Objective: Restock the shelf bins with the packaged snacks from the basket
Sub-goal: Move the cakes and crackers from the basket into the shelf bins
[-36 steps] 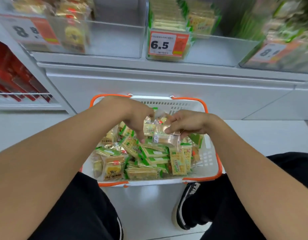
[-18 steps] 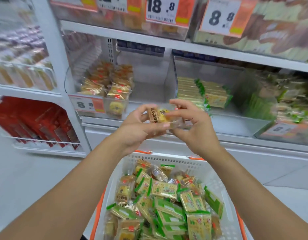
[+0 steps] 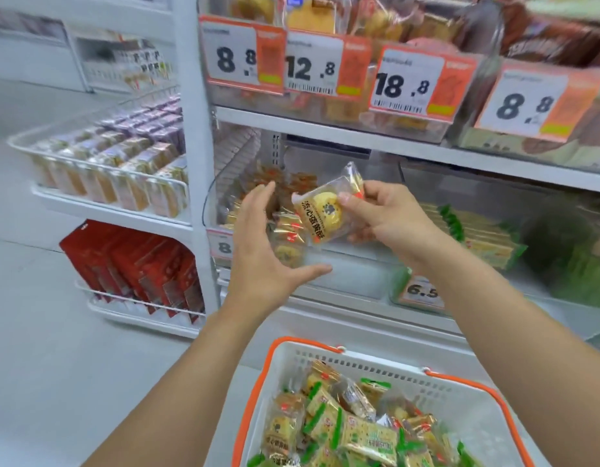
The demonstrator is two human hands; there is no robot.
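Note:
My right hand (image 3: 389,220) pinches a clear snack packet (image 3: 322,210) with a yellow pastry inside, holding it up in front of the clear shelf bin (image 3: 345,267). That bin holds several matching orange-and-gold packets (image 3: 285,237) at its left side. My left hand (image 3: 261,251) hovers open just left of the packet, fingers spread, touching nothing. Below, the white basket (image 3: 460,409) with orange handles holds several green and yellow snack packs (image 3: 345,426).
A neighbouring bin (image 3: 474,237) to the right holds green-edged cracker packs behind a 6.5 price tag. The upper shelf (image 3: 342,133) carries price tags and baked goods. A side rack at the left has boxed snacks (image 3: 123,163) and red boxes (image 3: 137,264). Grey floor lies at the left.
Both hands rose from the basket to the shelf bin with the packet. My left hand has let go of it and opened; my right hand alone holds it now.

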